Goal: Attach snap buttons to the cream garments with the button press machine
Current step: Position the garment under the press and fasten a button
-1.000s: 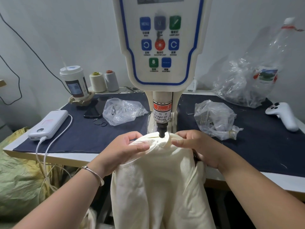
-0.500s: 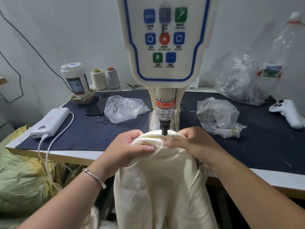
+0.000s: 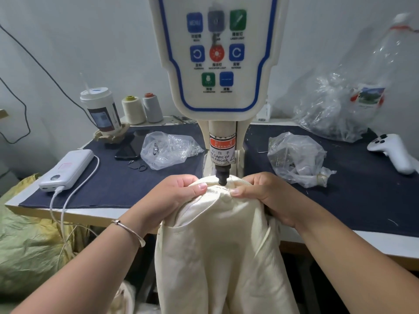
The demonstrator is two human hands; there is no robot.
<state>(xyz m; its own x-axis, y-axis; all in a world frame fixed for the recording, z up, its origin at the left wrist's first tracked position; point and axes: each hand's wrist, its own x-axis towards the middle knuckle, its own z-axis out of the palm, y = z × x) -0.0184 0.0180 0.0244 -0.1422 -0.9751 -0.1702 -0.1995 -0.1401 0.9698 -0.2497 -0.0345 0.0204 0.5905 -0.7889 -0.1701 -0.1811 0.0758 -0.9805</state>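
Both hands pinch the cream garment (image 3: 222, 241) taut: the left hand (image 3: 174, 198) grips one side of the seam edge, the right hand (image 3: 260, 196) the other, thumbs close to the black punch (image 3: 222, 176) of the button press machine (image 3: 217, 64). That edge lies right under the punch, the rest hanging off the table (image 3: 340, 177). Those thumbs look at risk if the press fires; a slackened hold could misplace the snap.
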